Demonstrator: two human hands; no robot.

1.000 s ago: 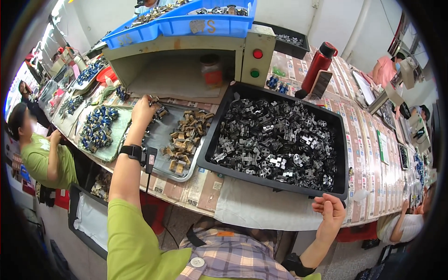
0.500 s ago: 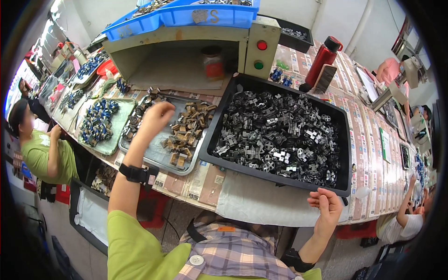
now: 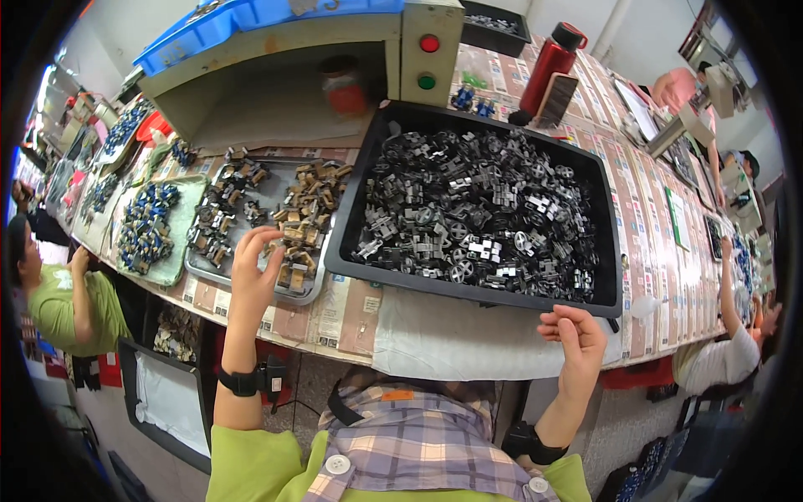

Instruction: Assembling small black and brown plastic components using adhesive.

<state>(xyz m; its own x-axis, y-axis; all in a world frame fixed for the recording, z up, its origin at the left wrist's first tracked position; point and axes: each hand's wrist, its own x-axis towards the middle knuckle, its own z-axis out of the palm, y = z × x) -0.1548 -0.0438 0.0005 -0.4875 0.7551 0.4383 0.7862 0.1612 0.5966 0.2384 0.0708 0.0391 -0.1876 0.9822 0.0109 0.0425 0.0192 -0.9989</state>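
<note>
My left hand (image 3: 254,272) is over the near edge of a metal tray (image 3: 313,293), its thumb and fingers parted beside small tan-brown blocks (image 3: 311,199). I see nothing in its grasp. Darker metal-and-brown parts (image 3: 219,219) lie in the left half of the same tray. By the near right corner of a big black bin (image 3: 468,293) is my right hand (image 3: 574,336). Its fingers bend loosely, the thumb stands apart, and nothing shows in them. Small black and silver metal parts (image 3: 477,209), some with wheel shapes, heap up inside the bin.
A pale green tray (image 3: 171,268) of blue-and-metal parts sits to the left. Behind stands a cream machine housing (image 3: 276,58) with red and green buttons. A red bottle (image 3: 552,67) and a phone (image 3: 556,100) are beyond the bin. Other people work on both sides.
My left hand has come back from above the metal tray's middle to its near edge, and its fingers have opened. The right hand stays near the bin's corner. The view has shifted.
</note>
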